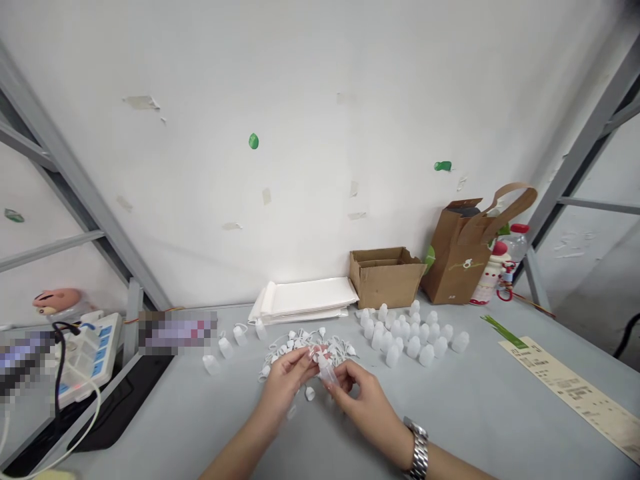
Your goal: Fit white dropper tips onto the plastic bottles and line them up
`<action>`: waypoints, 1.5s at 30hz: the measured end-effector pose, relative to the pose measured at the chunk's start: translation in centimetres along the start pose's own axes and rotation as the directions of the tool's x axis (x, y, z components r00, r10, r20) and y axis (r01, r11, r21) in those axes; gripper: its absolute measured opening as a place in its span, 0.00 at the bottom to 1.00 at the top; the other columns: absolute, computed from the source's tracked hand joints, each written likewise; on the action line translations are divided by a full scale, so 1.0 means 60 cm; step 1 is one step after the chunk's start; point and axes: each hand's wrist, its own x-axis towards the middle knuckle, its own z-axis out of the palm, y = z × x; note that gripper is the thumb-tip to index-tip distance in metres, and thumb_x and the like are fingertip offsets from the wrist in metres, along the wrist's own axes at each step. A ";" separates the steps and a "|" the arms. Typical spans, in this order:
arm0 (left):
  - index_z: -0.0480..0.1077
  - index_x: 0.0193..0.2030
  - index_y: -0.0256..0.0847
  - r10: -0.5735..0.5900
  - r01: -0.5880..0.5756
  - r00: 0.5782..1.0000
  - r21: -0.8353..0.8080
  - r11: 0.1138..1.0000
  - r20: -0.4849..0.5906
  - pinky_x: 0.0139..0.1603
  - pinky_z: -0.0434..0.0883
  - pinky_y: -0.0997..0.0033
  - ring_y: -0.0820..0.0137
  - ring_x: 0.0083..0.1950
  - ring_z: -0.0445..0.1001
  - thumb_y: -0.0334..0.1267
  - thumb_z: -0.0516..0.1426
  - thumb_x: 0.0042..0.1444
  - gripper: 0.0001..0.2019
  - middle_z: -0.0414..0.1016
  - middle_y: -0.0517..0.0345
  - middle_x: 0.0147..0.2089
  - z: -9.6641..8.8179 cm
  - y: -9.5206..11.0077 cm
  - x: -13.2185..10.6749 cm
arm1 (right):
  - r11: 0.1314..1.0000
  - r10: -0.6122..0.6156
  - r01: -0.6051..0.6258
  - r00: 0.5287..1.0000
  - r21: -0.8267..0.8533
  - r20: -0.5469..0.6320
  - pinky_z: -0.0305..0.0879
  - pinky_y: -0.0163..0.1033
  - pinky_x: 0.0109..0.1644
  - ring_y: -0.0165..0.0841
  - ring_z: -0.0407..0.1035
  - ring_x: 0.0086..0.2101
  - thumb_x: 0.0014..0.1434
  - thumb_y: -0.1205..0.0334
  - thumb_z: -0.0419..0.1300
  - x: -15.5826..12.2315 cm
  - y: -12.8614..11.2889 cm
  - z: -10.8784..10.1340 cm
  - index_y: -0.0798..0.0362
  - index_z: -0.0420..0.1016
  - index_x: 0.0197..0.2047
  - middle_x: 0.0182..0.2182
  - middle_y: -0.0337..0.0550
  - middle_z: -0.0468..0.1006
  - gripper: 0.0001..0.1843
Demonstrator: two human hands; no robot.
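Observation:
My right hand (363, 400) is closed round a small clear plastic bottle (327, 372), held just above the grey table (500, 413). My left hand (287, 377) pinches at the bottle's top, its fingertips closed on a small white piece I cannot make out clearly. Right behind both hands lies a heap of small white caps with rings (305, 343). A group of several upright clear bottles (410, 333) stands to the right of the heap. A few more bottles (225, 347) stand to the left.
A stack of white flat sheets (305, 300), an open cardboard box (385, 275) and a brown paper bag (463, 257) stand along the white wall. A printed paper strip (575, 390) lies at right. A power strip with cables (85, 357) sits at left.

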 end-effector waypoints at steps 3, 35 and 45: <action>0.76 0.34 0.36 -0.017 0.016 1.000 -0.030 0.999 -0.022 0.51 0.68 0.62 0.62 0.44 0.75 0.45 0.64 0.40 0.16 0.79 0.48 0.40 -0.002 0.001 0.001 | 1.000 0.001 -0.001 1.000 -0.004 -0.002 0.59 0.34 0.31 0.30 0.62 0.26 0.53 0.59 0.57 0.000 0.000 0.001 0.53 0.66 0.27 0.23 0.37 0.68 0.07; 0.74 0.36 0.39 -0.019 0.022 0.997 0.038 0.999 -0.076 0.46 0.67 0.68 0.66 0.40 0.74 0.41 0.67 0.37 0.17 0.78 0.54 0.33 -0.002 0.004 0.000 | 0.981 -0.068 0.057 0.996 -0.183 -0.055 0.59 0.34 0.31 0.30 0.62 0.26 0.50 0.63 0.57 -0.009 0.005 -0.001 0.51 0.59 0.26 0.23 0.36 0.67 0.07; 0.74 0.32 0.39 0.021 -0.013 0.995 0.080 0.997 -0.094 0.44 0.68 0.67 0.64 0.40 0.74 0.42 0.67 0.34 0.16 0.78 0.53 0.33 0.002 0.002 -0.003 | 0.941 -0.166 0.128 0.981 -0.314 -0.096 0.59 0.35 0.30 0.31 0.62 0.25 0.50 0.64 0.57 -0.010 0.011 0.001 0.51 0.61 0.26 0.23 0.37 0.67 0.06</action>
